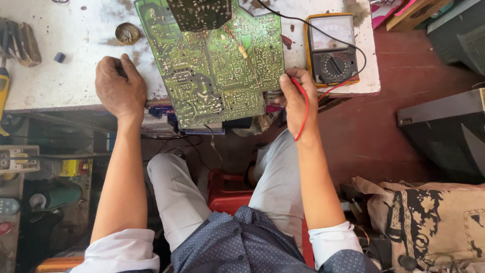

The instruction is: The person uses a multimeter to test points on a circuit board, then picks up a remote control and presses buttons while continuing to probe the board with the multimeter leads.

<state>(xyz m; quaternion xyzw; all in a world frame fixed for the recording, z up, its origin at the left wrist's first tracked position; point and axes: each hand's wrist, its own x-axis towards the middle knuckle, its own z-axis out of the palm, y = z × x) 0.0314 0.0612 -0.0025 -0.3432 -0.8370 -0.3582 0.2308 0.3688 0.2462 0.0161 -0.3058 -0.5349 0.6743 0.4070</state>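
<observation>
A large green circuit board [212,60] lies solder side up on the white workbench [65,55], overhanging its front edge. My left hand [120,86] rests on the bench just left of the board, fingers curled around something dark that I cannot make out. My right hand [298,98] grips a red test probe [303,106] at the board's right edge. Red and black leads run from there to a yellow-cased analogue multimeter [333,50] lying on the bench to the right.
A small round tin [127,33] and a small dark block [59,57] sit on the bench at left. A red stool [227,192] is under me. A patterned cloth bag [429,217] lies at right, dark cabinets [444,131] behind it, tools on shelves at left.
</observation>
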